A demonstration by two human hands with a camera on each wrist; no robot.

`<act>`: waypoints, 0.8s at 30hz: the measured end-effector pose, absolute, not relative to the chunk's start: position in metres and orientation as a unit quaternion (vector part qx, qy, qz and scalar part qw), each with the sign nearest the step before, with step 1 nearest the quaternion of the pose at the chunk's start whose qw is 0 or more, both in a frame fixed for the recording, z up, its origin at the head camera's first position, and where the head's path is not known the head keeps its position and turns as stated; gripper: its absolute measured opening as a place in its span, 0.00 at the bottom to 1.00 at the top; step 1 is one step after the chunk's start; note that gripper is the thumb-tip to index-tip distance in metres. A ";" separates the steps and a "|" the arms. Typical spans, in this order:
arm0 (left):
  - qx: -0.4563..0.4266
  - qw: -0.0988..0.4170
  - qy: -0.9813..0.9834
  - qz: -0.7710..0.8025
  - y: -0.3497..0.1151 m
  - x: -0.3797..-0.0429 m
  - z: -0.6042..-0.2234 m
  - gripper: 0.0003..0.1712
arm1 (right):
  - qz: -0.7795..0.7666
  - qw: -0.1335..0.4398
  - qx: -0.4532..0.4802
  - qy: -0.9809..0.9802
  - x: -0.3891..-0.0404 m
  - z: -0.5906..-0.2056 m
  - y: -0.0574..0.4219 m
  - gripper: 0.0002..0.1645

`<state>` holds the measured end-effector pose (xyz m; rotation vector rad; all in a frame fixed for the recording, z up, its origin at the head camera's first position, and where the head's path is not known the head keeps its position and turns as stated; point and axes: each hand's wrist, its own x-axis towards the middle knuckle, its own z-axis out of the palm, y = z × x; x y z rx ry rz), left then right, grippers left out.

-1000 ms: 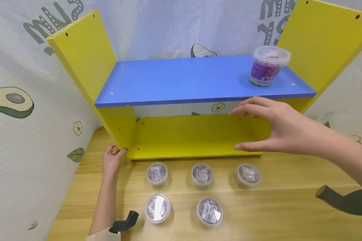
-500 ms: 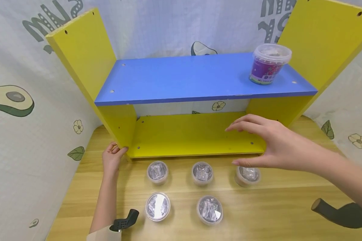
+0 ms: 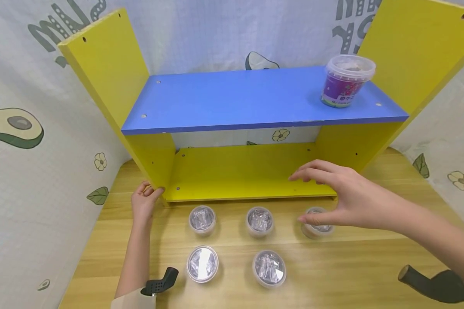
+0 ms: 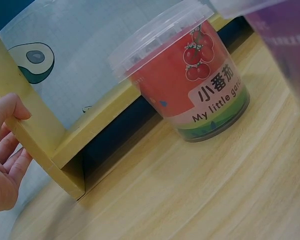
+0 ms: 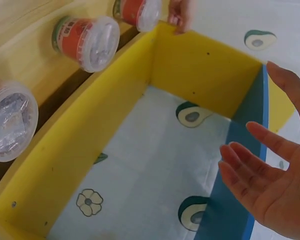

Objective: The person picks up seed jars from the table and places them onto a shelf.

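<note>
My left hand point(image 3: 142, 206) grips the lower front edge of the yellow side panel point(image 3: 154, 159) of a yellow and blue shelf unit. In the left wrist view, the thumb lies on one face and the fingers on the other. My right hand point(image 3: 336, 193) is in front of the lower shelf point(image 3: 236, 171), fingers spread and curved, holding nothing. Below its thumb, partly covered, stands the right-hand clear-lidded tub point(image 3: 312, 232). From the head view I cannot tell whether they touch. A purple-labelled tub point(image 3: 342, 88) stands on the blue shelf point(image 3: 232, 101), at the right.
On the wooden table point(image 3: 112, 262) stand several more lidded tubs, including a back-left tub point(image 3: 202, 221), a back-middle tub point(image 3: 259, 222), a front-left tub point(image 3: 202, 264) and a front-right tub point(image 3: 269, 268). A patterned cloth point(image 3: 42, 193) hangs behind and beside the unit.
My right hand has come down from the blue shelf's front edge to the right-hand tub on the table. The left hand keeps its grip on the panel.
</note>
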<state>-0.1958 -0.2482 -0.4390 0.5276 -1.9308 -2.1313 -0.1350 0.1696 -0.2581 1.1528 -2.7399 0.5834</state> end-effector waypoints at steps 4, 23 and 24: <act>0.180 0.110 -0.655 -0.725 -0.249 -0.197 -0.440 0.13 | 0.191 0.057 0.379 -0.904 -0.134 -0.260 0.170 0.34; 0.189 0.119 -0.652 -0.725 -0.248 -0.199 -0.441 0.13 | 0.197 0.010 0.361 -0.911 -0.126 -0.275 0.167 0.32; 0.190 0.119 -0.653 -0.724 -0.248 -0.198 -0.440 0.13 | 0.198 0.012 0.363 -0.910 -0.126 -0.276 0.167 0.32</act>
